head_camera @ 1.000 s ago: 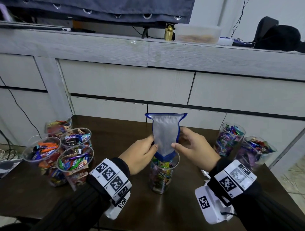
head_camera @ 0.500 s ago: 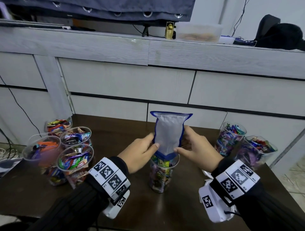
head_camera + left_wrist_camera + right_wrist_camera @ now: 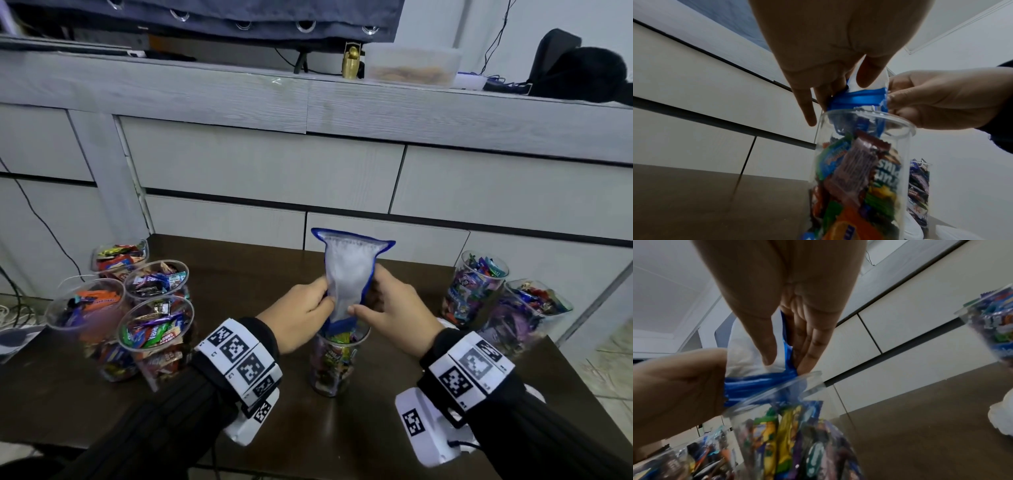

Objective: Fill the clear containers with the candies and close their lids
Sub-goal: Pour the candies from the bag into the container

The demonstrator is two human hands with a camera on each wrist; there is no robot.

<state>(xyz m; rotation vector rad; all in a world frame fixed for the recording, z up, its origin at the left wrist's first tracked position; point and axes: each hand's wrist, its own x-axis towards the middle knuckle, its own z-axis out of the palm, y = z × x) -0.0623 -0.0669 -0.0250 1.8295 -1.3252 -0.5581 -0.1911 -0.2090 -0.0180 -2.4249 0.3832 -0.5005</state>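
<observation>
A clear container (image 3: 334,366) full of wrapped candies stands on the dark table (image 3: 267,281), open at the top. A white bag with blue edges (image 3: 347,270) hangs upside down, its blue mouth (image 3: 857,99) inside the container's rim. My left hand (image 3: 301,311) pinches the bag's left side between thumb and fingers. My right hand (image 3: 390,308) pinches its right side. In the right wrist view the bag (image 3: 748,353) is squeezed just above the container (image 3: 789,426). The bag looks flat.
Several open containers of candies (image 3: 154,335) stand at the table's left. Two more filled ones (image 3: 476,287) stand at the right. Something white (image 3: 1003,412) lies on the table to the right. Grey drawer fronts (image 3: 260,161) rise behind the table.
Both hands have closed inward on the bag, squeezing its middle narrower. The bag's top has sunk slightly toward the container.
</observation>
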